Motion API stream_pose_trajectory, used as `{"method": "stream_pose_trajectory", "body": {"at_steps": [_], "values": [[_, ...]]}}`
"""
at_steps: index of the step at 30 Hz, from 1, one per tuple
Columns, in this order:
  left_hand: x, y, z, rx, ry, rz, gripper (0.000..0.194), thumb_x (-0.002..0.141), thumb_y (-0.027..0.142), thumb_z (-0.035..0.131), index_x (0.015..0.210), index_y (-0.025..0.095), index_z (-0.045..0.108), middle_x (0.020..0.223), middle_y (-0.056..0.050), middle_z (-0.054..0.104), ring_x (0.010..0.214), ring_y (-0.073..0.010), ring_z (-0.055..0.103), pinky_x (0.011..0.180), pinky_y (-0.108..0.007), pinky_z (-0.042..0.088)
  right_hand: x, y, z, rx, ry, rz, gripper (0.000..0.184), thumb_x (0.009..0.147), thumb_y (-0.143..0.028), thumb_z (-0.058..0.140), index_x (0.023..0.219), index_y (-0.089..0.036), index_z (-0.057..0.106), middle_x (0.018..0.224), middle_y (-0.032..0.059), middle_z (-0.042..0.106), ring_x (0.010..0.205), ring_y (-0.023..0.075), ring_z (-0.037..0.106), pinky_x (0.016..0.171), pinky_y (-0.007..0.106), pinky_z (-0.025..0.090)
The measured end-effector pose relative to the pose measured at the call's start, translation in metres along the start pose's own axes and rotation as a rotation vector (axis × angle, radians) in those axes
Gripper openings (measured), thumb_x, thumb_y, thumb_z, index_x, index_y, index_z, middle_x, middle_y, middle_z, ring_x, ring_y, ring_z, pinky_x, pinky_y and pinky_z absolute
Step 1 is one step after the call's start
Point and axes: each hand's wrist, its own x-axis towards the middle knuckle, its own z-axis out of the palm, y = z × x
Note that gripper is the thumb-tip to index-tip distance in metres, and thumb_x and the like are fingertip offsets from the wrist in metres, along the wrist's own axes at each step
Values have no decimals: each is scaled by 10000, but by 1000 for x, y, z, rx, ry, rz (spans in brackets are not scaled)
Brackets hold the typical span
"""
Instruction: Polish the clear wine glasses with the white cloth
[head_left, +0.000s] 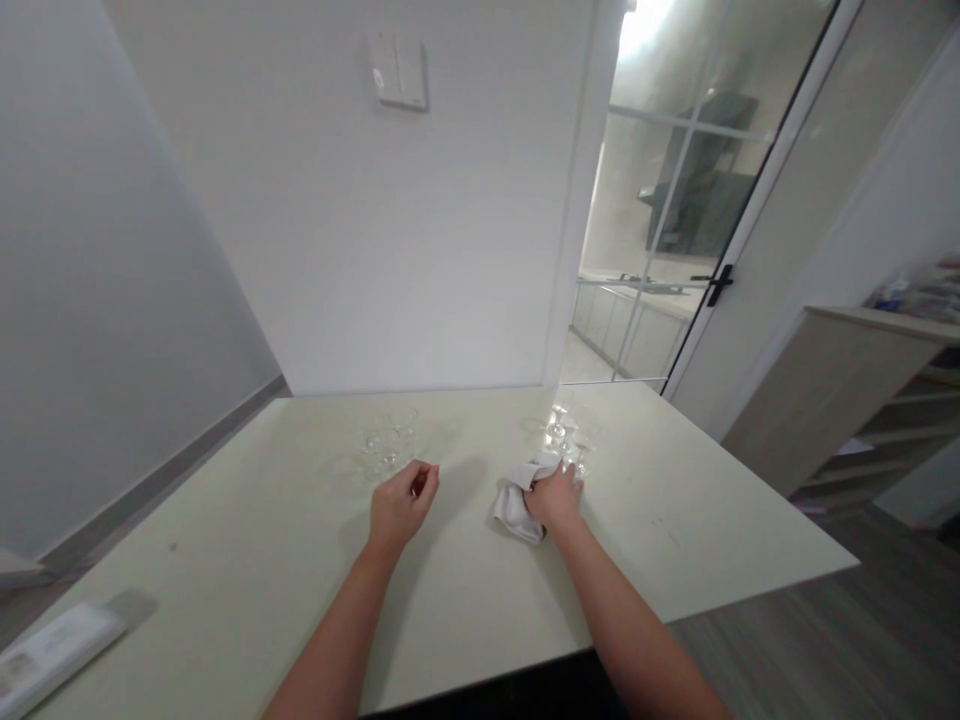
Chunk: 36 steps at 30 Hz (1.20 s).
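Note:
Over the table, my left hand (399, 508) is loosely curled, with thumb and fingertips close together and nothing visible in them. Just beyond it stands a group of small clear glasses (390, 440), faint against the pale tabletop. My right hand (556, 497) grips a crumpled whitish cloth (517, 508), which hangs down to the table on its left side. Its fingertips reach to the near edge of a second group of clear glasses (564, 432). Whether they touch a glass I cannot tell.
The pale table (712, 540) meets a white wall (450, 250) at its far edge. A white power strip (56, 650) lies at the near left corner. At the right are a glass-paned door (675, 200) and a wooden shelf unit (847, 380).

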Motion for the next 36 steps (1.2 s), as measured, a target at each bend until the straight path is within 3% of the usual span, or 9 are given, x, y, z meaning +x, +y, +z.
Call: {"method": "stream_pose_trajectory", "body": {"at_steps": [6,9,12,14,16,20,26,30,36], "values": [[-2,0,1,-29,54,56,189,879,319,521,776,180,596,607,21,584,533,-106,530,575,-220,393,0,2,2,-14,3,-11,585,846,-518,468,1350,-226,527,1475,218,332,1363,461,223,1030,629,203],[0,-2,-2,-67,300,128,98,826,262,579,859,171,589,752,-27,612,716,-153,581,702,-269,439,0,2,3,-13,1,-37,564,862,-545,429,1321,-243,557,1452,223,356,1358,446,247,1027,619,211],[4,-3,-7,-103,621,57,339,737,278,680,1021,159,540,1024,-101,591,997,-229,558,826,-348,433,-1,1,4,-22,-13,-48,608,861,-580,413,1345,-232,532,1450,233,355,1365,442,231,1035,617,193],[7,-4,-9,-149,732,-72,525,704,302,723,1147,167,475,1174,-123,527,1088,-245,516,860,-371,416,-1,1,4,-32,-20,-61,637,862,-595,397,1353,-210,524,1458,246,339,1368,452,216,1033,624,182],[10,-7,-9,-214,741,-211,645,694,333,744,1229,187,415,1234,-118,480,1107,-242,504,875,-381,404,-1,0,4,-34,-31,-73,647,866,-602,382,1347,-197,533,1461,252,333,1366,461,212,1028,632,178],[12,-20,-2,-294,649,-408,754,633,400,796,1244,211,396,1254,-102,430,1149,-260,468,908,-411,387,-2,-1,1,-35,-55,-74,666,863,-613,383,1362,-192,515,1469,247,327,1368,455,211,1032,624,172],[11,-36,6,-242,588,-415,722,549,411,838,1138,193,483,1199,-80,423,1174,-278,407,960,-447,347,-3,-3,-2,-39,-68,-79,651,856,-616,404,1331,-196,549,1469,251,330,1372,440,224,1032,609,189],[10,-36,5,-236,555,-439,586,607,415,789,1077,193,519,1175,-77,449,1152,-273,427,873,-413,403,-3,-2,0,-36,-51,-89,627,857,-597,417,1315,-196,566,1462,242,346,1368,431,240,1037,595,197],[11,-33,7,-302,552,-499,577,644,403,751,1106,195,476,1090,-52,509,1055,-237,519,832,-380,414,-4,-2,-1,-4,-36,-92,666,847,-618,422,1333,-180,545,1450,241,361,1357,426,258,1039,572,214]]}}
